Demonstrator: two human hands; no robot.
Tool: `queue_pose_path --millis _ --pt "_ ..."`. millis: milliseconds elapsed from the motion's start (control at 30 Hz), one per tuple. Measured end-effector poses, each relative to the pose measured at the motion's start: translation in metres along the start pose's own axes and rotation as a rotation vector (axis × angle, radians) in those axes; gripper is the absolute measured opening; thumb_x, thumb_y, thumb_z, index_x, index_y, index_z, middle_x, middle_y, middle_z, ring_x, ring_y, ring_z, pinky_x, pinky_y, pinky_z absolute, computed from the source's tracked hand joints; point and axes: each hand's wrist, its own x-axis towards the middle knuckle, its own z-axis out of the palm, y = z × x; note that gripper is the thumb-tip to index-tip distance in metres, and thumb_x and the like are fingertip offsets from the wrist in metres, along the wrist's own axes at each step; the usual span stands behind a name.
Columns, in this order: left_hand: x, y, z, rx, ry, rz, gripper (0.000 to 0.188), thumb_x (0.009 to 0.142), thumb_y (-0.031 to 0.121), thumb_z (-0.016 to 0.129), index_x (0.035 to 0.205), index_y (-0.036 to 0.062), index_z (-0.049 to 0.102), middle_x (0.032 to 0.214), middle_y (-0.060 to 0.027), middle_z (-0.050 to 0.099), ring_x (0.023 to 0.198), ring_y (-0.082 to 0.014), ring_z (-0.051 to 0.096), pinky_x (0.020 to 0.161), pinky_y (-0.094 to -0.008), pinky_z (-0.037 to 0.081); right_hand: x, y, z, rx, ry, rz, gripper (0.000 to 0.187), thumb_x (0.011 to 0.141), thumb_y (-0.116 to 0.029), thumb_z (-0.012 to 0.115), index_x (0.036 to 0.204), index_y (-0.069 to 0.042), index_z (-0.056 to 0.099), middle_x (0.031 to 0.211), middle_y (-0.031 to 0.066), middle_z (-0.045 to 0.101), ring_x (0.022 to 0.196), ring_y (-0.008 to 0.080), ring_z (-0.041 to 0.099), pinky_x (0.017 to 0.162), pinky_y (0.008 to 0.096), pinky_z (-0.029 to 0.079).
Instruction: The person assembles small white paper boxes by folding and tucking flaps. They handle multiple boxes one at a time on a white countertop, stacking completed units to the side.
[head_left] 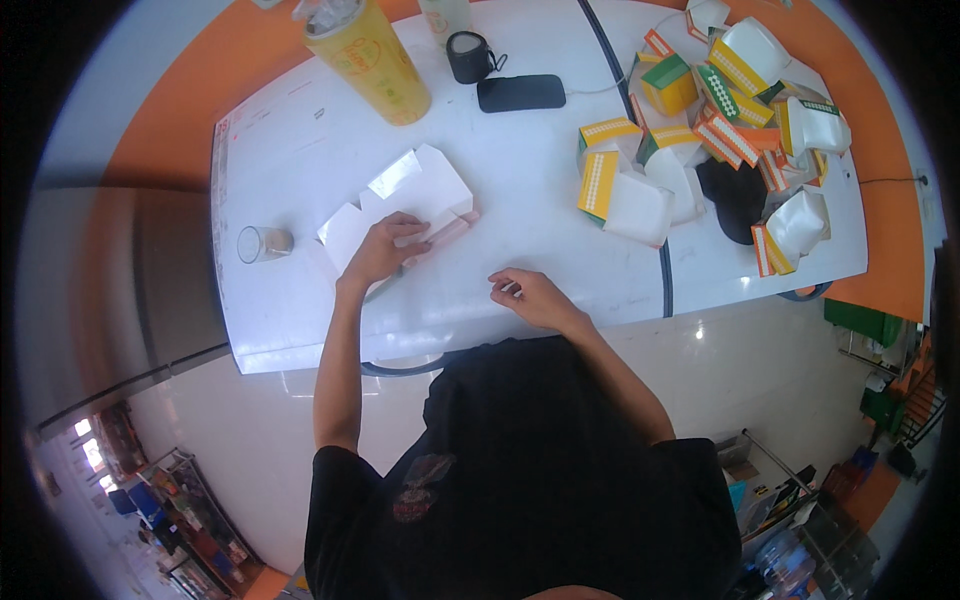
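The left hand (pixel 385 250) lay palm down over the near side of a white carton (pixel 440 185), its fingers bent onto the card; whether they pinched the edge or only pressed on it, I could not tell. The right hand (pixel 535 297) was half open, fingers loosely curled, just beyond the near edge of the table (pixel 540 190), to the right of the carton and apart from it. The carton sat on the table's left part, spread out, its far flaps angled away from the person. Left of it stood a clear glass (pixel 265 244). Beyond it rose a tall yellow cup (pixel 385 75), with a black canister (pixel 468 58) and a phone (pixel 521 93) to its right; a thin cable (pixel 600 88) ran from the phone. Farther right, across a dark strip (pixel 667 280), boxes (pixel 640 207) in white, yellow, orange and green lay heaped around a black cap (pixel 738 205)
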Motion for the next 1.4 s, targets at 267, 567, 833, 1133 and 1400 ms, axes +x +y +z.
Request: queue_pose_path --millis 267,567,833,1133,1400 --pt "-0.005 -0.009 0.007 -0.081 0.075 0.01 0.029 0.094 0.007 0.069 0.123 0.0025 0.073 0.117 -0.0147 0.071 0.108 -0.0298 0.069 0.097 -0.0383 0.053 0.0 0.003 0.0 -0.016 -0.022 -0.004 0.034 0.095 -0.022 0.071 0.122 0.0 0.069 0.107 0.0177 0.075 0.097 0.0283 0.072 0.089 0.0376 0.056" --pt "-0.053 0.058 -0.039 0.166 0.747 0.116 0.019 0.093 -0.001 0.064 0.11 -0.0001 0.073 0.106 -0.0188 0.073 0.094 -0.0374 0.071 0.084 -0.0417 0.056 -0.008 -0.028 -0.009 0.143 -0.076 0.011 0.047 0.095 -0.021 0.073 0.136 -0.003 0.06 0.119 0.0167 0.072 0.105 0.0281 0.071 0.092 0.0376 0.057" --pt "-0.062 0.127 0.126 0.068 0.163 0.368 0.039 0.082 0.006 0.075 0.121 0.0071 0.07 0.121 -0.0113 0.069 0.11 -0.0318 0.065 0.092 -0.043 0.054 -0.069 -0.004 -0.014 1.095 -0.082 0.092 0.055 0.096 -0.022 0.076 0.14 0.001 0.054 0.122 0.019 0.069 0.109 0.031 0.07 0.092 0.0405 0.06" --pt "-0.042 0.078 0.198 0.11 0.02 0.295 0.058 0.077 0.003 0.074 0.134 0.0096 0.063 0.13 -0.0163 0.057 0.119 -0.0387 0.056 0.104 -0.0465 0.048 -0.082 0.061 -0.013 0.585 0.477 0.471 0.044 0.097 -0.026 0.075 0.114 0.013 0.064 0.093 0.0192 0.074 0.079 0.0252 0.075 0.068 0.0337 0.063" --pt "-0.045 0.071 0.177 -0.131 -0.03 0.128 0.038 0.084 0.007 0.078 0.121 0.0031 0.072 0.115 -0.016 0.068 0.098 -0.0332 0.07 0.087 -0.0406 0.057 -0.067 0.043 -0.008 0.378 0.494 0.38 0.036 0.102 -0.024 0.066 0.099 0.011 0.066 0.08 0.0194 0.073 0.069 0.0255 0.075 0.062 0.0358 0.061"
